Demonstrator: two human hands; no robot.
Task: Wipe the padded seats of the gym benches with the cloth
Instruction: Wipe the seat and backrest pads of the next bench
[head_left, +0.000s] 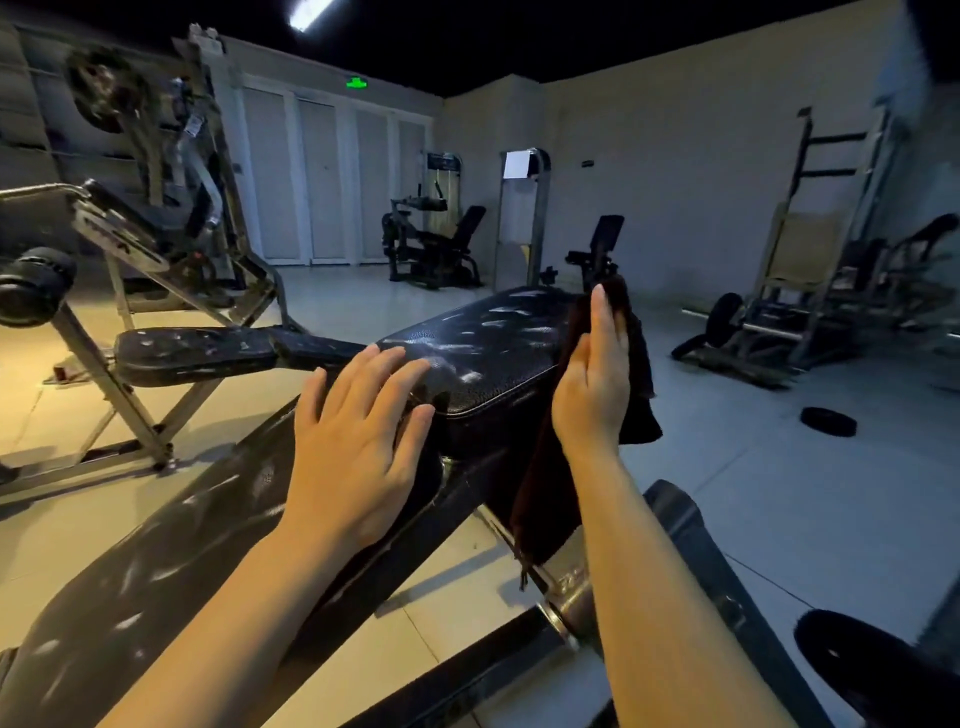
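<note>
Black pebbled padding with a stitched seam covers the seat (483, 358) of the bench (156, 587), whose long axis runs from the near left away toward the far right. The left hand (358, 447) lies flat on the seat's near left corner, fingers (387, 358) straight and spread, gripping nothing. The right hand (592, 384) stands on edge against the seat's right edge, fingers straight and together, pressing the dark cloth (636, 389) to the pad's side. The cloth hangs lengthwise downward past the seat's edge, one end peeking above the fingertips, the other trailing below the frame.

Bare pale floor (753, 483) opens to the right of the bench, with a weight plate (828, 421) lying well apart on it. A second bench pad (197, 353) sits close on the left, just beyond the seat's far left edge. A green sign (356, 82) glows over the far doors; its writing cannot be read.
</note>
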